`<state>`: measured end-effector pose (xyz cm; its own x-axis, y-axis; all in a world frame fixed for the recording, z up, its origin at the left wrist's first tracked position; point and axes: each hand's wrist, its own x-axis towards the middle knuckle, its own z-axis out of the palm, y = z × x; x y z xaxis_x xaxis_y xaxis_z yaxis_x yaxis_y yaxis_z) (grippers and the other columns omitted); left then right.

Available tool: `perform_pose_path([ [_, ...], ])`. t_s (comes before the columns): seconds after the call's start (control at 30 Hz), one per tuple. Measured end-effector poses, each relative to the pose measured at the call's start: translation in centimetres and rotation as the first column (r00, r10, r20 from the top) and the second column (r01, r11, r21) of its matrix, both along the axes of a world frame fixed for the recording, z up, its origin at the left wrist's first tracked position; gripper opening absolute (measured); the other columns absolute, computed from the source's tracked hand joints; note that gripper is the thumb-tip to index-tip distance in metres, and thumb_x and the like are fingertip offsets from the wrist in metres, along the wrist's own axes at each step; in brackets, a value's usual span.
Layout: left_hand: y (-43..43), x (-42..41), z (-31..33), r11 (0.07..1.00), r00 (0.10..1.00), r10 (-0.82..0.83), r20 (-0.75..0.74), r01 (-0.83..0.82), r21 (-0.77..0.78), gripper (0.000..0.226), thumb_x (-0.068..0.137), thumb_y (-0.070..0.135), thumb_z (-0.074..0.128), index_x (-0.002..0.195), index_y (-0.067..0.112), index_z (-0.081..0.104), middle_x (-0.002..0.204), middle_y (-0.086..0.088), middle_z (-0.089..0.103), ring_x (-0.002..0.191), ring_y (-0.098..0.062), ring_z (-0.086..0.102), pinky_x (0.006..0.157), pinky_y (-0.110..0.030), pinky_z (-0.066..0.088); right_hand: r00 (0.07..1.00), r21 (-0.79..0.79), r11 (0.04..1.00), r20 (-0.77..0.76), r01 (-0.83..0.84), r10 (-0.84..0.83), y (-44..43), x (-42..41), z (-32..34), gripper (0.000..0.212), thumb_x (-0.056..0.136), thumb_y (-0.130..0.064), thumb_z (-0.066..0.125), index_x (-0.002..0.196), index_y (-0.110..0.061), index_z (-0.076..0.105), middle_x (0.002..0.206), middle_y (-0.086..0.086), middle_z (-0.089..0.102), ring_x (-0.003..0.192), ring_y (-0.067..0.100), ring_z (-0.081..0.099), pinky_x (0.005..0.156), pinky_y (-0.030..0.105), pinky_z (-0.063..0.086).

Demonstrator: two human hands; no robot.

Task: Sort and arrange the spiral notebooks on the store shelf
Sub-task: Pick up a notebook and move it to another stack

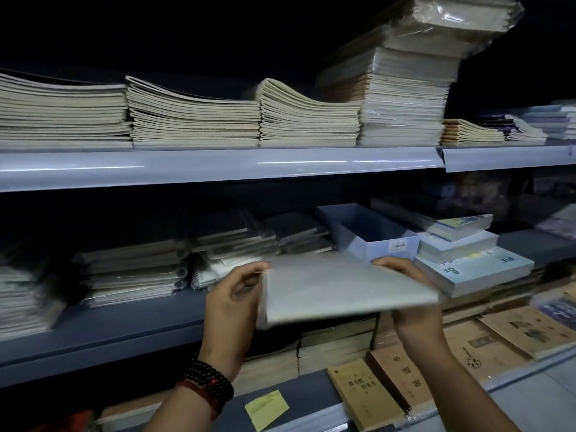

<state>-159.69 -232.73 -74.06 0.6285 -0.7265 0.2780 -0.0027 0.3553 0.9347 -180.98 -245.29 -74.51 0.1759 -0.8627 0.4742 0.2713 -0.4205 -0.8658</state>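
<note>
I hold a flat grey notebook (339, 288) level in front of the middle shelf (131, 319). My left hand (232, 304) grips its left edge, thumb on top. My right hand (411, 294) grips its far right corner, fingers curled over the top. The notebook is blurred, so its spiral binding cannot be made out. Stacks of wrapped spiral notebooks (131, 272) lie on the middle shelf just left of my hands, with darker stacks (249, 235) behind.
An open blue box (371, 235) stands on the middle shelf behind the notebook, with light blue pads (473, 266) to its right. Cream exercise books (193, 120) fill the upper shelf. Brown booklets (402, 378) and a yellow note (266, 408) lie on the lower shelf.
</note>
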Motion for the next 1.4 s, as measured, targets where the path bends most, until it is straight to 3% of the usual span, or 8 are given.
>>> perform_pose_path([
  [0.13,0.2,0.0,0.5,0.992,0.961,-0.125,-0.248,0.121,-0.034,0.023,0.1,0.012,0.054,0.115,0.008,0.072,0.109,-0.009,0.076,0.098,-0.029,0.071,0.086,-0.043,0.054,0.999,0.016,1.0,-0.032,-0.026,0.026,0.0,0.2,-0.3,0.029,0.08,0.007,0.069,0.106,-0.006,0.068,0.101,-0.002,0.075,0.095,0.017,0.071,0.08,0.029,0.059],
  [0.33,0.2,0.7,0.0,0.99,0.951,-0.141,-0.276,0.132,-0.051,0.038,0.086,-0.009,0.066,0.119,0.011,0.071,0.11,-0.004,0.077,0.1,-0.015,0.073,0.08,-0.021,0.058,0.996,0.08,0.996,-0.083,-0.025,0.032,0.4,1.0,0.1,0.034,0.087,0.004,0.068,0.111,-0.02,0.07,0.108,-0.003,0.074,0.101,0.02,0.071,0.085,0.042,0.056],
  [0.53,-0.2,1.5,-0.2,0.991,0.941,-0.107,-0.321,0.074,-0.112,0.045,0.086,-0.01,0.064,0.126,0.011,0.063,0.121,-0.011,0.072,0.111,-0.027,0.068,0.099,-0.039,0.054,0.959,0.455,0.847,0.061,-0.274,0.278,0.8,1.6,0.8,0.025,0.099,-0.022,0.056,0.121,-0.016,0.066,0.111,0.014,0.074,0.105,0.037,0.07,0.095,0.056,0.053],
  [0.7,-0.6,2.3,-0.7,0.987,0.912,-0.158,-0.378,0.137,-0.084,0.058,0.085,0.002,0.068,0.138,0.017,0.053,0.126,-0.005,0.071,0.113,-0.021,0.069,0.087,-0.033,0.056,0.962,0.422,0.867,0.058,-0.266,0.267,1.3,2.5,0.3,0.035,0.089,-0.001,0.065,0.122,-0.013,0.064,0.109,0.012,0.075,0.092,0.03,0.073,0.085,0.047,0.058],
  [0.97,-0.2,1.9,-1.3,0.87,0.892,-0.33,-0.308,0.414,0.268,0.036,0.089,0.007,0.069,0.125,0.01,0.064,0.117,-0.014,0.074,0.105,-0.032,0.071,0.079,-0.045,0.061,0.98,0.377,0.905,0.122,-0.195,0.16,0.6,1.9,1.0,0.038,0.09,-0.006,0.067,0.122,-0.025,0.061,0.091,-0.002,0.077,0.082,0.016,0.074,0.074,0.037,0.059],
  [1.13,-0.2,2.5,-1.5,0.845,0.86,-0.358,-0.363,0.464,0.267,0.044,0.087,-0.006,0.066,0.127,0.013,0.063,0.121,-0.016,0.072,0.117,-0.034,0.066,0.105,-0.045,0.05,0.98,0.38,0.904,0.098,-0.198,0.173,0.6,1.9,0.8,0.038,0.091,-0.01,0.066,0.124,-0.029,0.06,0.102,0.004,0.077,0.086,0.018,0.074,0.073,0.037,0.059],
  [1.27,-0.2,2.7,-1.9,0.869,0.894,-0.292,-0.34,0.397,0.296,0.05,0.082,-0.012,0.07,0.126,0.013,0.062,0.113,-0.019,0.074,0.104,-0.035,0.07,0.097,-0.048,0.055,0.974,0.358,0.909,0.004,-0.213,0.226,0.5,1.8,0.6,0.04,0.093,-0.017,0.065,0.126,-0.038,0.059,0.107,0.005,0.074,0.089,0.018,0.074,0.071,0.035,0.059],
  [1.4,-0.6,2.9,-2.3,0.929,0.947,-0.158,-0.279,0.238,0.284,0.047,0.082,-0.013,0.07,0.121,0.013,0.064,0.099,-0.021,0.074,0.09,-0.03,0.07,0.086,-0.048,0.06,0.879,0.342,0.882,-0.235,-0.324,0.414,0.2,1.4,0.4,0.071,0.088,-0.011,0.071,0.133,-0.059,0.045,0.115,-0.001,0.071,0.099,0.026,0.072,0.067,0.046,0.06],
])
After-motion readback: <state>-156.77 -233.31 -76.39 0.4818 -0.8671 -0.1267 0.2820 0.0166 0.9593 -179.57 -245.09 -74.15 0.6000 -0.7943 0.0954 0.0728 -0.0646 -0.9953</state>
